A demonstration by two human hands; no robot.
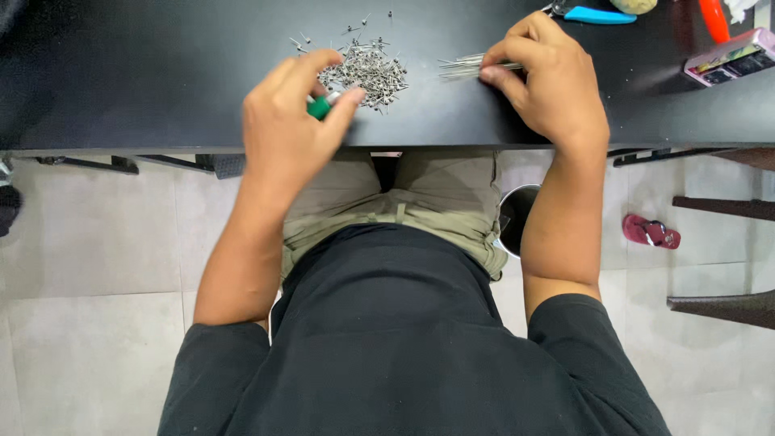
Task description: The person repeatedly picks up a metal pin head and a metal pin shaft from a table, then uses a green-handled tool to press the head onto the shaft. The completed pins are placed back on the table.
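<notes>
Small green piece pinched upright; thin metal pins lie fanned flat.

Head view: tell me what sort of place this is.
Probably a small home or workshop bench for hand assembly: a black table carrying a pile of small metal pins, blue-handled pliers at its far edge, and a tiled floor below.

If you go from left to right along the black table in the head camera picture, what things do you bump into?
Left hand pinching a small green thing → pile of little metal pins → bundle of thin metal rods → right hand resting on the rods → blue-handled tool → orange-red handle → flat colourful box.
</notes>
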